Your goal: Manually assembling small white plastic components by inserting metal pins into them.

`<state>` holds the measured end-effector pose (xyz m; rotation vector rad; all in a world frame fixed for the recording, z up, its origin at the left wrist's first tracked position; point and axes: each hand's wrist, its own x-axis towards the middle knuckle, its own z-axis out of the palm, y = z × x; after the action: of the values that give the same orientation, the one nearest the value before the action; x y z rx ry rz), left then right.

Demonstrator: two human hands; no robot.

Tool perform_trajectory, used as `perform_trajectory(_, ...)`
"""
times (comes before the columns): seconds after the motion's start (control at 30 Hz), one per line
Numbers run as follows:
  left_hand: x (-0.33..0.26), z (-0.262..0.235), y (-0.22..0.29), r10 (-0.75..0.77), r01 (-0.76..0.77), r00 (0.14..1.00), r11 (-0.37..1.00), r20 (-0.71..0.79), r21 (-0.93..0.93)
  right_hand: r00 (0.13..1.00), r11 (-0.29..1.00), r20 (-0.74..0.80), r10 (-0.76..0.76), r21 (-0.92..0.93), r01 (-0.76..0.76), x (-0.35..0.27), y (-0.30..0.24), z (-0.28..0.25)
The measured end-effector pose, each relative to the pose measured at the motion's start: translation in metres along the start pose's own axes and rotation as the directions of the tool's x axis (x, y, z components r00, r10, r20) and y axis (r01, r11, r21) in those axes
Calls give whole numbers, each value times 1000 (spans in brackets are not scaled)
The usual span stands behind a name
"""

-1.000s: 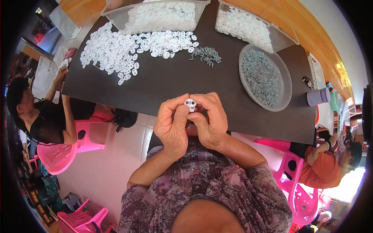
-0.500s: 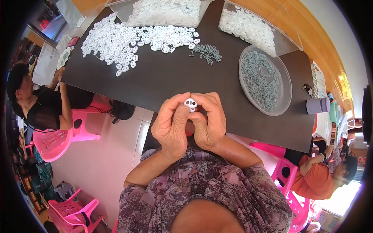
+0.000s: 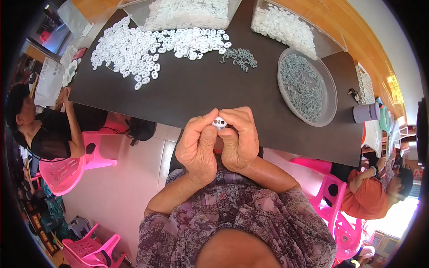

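Observation:
Between the fingertips of both hands sits a small white oval plastic piece [image 3: 219, 122] with two dark holes facing up. My left hand [image 3: 196, 145] pinches it from the left with thumb and fingers, and my right hand [image 3: 240, 138] pinches it from the right. Another white part shows just under it, mostly covered by the thumbs. Beyond my hands, on the dark table [image 3: 187, 94], lie a heap of similar white pieces [image 3: 123, 47] and a small pile of grey screws [image 3: 241, 59].
A round clear tub [image 3: 330, 98] of grey screws stands at the right. Clear bins [image 3: 232, 13] of white pieces line the far side, with a second bin [image 3: 286, 31] beside them. A purple cup [image 3: 365, 113] is at the right edge. Seated people [image 3: 40, 125] are at both sides, near pink chairs [image 3: 62, 172].
The white piece has tilted slightly and the fingertips have closed in around it. Both hands stay almost in place, and the view has shifted a little.

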<state>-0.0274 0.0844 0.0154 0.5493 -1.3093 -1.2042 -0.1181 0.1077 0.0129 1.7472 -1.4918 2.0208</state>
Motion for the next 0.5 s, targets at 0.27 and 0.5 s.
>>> perform_trajectory(0.27,1,-3,-3,1,-1,1000,1000,7,22,1000,999,14,24,-49,-23,-4,-2,3)
perform_trajectory(0.5,1,-2,-7,40,-41,999,999,17,17,1000,997,10,-12,-77,13,-4,1,4)
